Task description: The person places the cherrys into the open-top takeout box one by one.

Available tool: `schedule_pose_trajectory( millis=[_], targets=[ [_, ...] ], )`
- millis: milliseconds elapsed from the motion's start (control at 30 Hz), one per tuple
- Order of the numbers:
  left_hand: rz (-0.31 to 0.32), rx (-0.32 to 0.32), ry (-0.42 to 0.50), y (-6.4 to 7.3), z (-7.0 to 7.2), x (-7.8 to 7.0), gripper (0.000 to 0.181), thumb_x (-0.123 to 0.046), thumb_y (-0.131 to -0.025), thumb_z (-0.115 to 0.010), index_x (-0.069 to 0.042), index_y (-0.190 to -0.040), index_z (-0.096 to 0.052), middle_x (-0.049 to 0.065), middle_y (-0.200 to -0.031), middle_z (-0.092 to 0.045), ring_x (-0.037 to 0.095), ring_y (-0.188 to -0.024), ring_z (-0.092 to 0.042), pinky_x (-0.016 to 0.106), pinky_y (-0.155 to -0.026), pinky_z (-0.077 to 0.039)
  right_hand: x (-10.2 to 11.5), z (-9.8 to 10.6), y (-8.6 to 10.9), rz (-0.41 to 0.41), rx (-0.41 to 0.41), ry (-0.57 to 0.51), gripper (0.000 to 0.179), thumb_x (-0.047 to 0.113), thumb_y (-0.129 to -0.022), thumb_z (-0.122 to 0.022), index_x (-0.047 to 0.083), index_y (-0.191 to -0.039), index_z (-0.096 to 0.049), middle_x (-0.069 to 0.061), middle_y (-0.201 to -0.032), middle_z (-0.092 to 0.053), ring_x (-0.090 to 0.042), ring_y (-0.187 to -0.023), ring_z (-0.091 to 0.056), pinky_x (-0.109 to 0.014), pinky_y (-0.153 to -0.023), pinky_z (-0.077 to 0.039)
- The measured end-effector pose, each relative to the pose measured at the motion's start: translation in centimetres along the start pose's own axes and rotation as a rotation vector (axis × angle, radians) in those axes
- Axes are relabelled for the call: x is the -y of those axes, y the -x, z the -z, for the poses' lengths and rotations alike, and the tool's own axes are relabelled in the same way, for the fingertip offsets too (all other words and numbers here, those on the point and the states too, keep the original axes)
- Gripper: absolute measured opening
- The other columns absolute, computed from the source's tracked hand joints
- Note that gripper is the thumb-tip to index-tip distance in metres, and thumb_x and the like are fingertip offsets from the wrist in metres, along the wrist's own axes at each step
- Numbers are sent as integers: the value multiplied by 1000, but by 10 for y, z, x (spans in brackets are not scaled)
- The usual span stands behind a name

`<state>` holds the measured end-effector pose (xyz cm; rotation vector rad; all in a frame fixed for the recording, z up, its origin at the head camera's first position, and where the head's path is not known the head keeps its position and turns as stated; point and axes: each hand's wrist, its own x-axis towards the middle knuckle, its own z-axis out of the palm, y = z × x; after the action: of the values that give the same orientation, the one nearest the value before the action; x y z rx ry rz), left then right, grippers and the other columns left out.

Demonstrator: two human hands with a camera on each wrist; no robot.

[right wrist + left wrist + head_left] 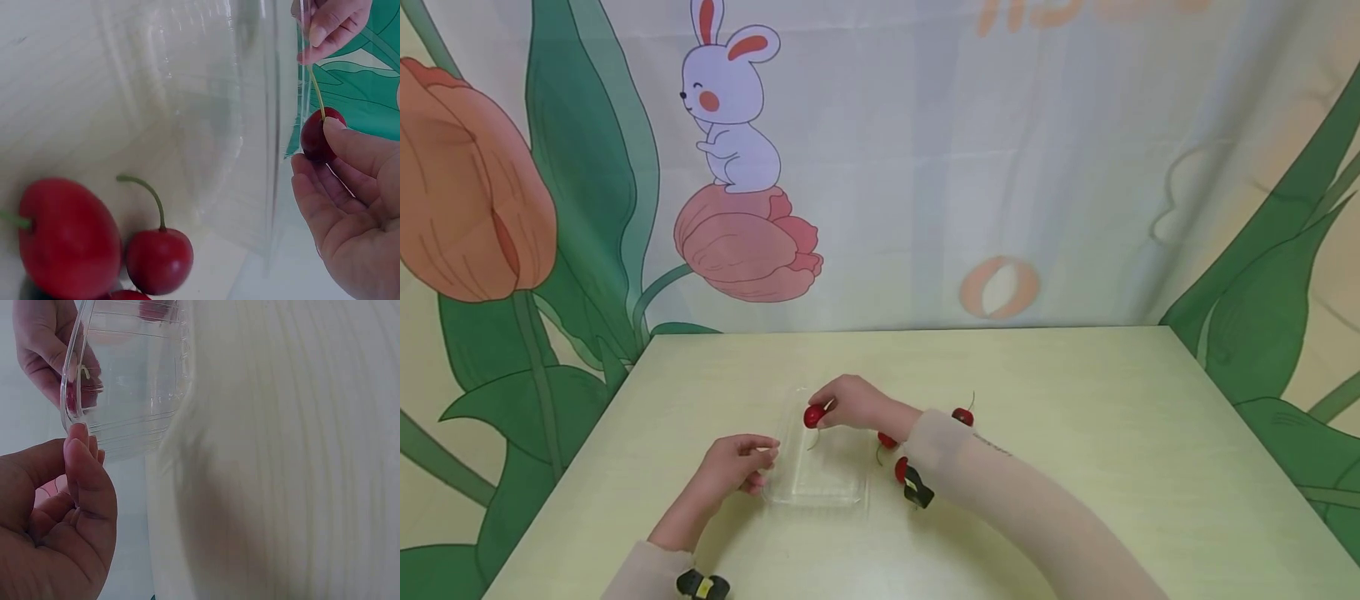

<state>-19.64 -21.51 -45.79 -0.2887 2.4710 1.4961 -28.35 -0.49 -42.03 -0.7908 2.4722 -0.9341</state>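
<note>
A clear plastic container [816, 502] stands on the table. My left hand [733, 467] is at its left side, and in the left wrist view the thumb and fingertips pinch the rim [70, 375]. Over the container, my right hand [857, 402] holds a red cherry [813, 417] between thumb and fingers. In the right wrist view this cherry [317, 139] shows its thin green stem [317, 90] beside the thumb. More cherries lie right of the container: one [962, 415] beyond the right forearm, another [887, 440] and a third [901, 470] partly hidden by the sleeve and wrist strap.
The pale table [1075, 400] reaches back to a printed curtain [887, 167] with a rabbit and tulips. Black straps [917, 488] sit on both wrists. The right sleeve [1022, 492] crosses the table close to the loose cherries.
</note>
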Motion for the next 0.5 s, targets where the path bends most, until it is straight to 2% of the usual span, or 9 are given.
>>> schedule_pose_trajectory(
  millis=[267,500],
  targets=[
    [5,-6,-9,0,0,1,32,-11,-100,-60,9,-126,-65,15,-92,-72,13,-59,-57,25,-59,-56,-3,-9,-7,17,-9,33,36,5,-91,-75,0,-126,-71,-15,-120,-76,-24,-104,-72,-23,-88,-54],
    [-10,-6,-2,-2,0,3,33,-11,-100,-61,10,-125,-64,15,-91,-72,13,-58,-57,26,-58,-55,-7,-19,-11,6,-13,31,33,3,-90,-74,-1,-122,-72,-16,-117,-76,-25,-103,-71,-28,-91,-54]
  ],
)
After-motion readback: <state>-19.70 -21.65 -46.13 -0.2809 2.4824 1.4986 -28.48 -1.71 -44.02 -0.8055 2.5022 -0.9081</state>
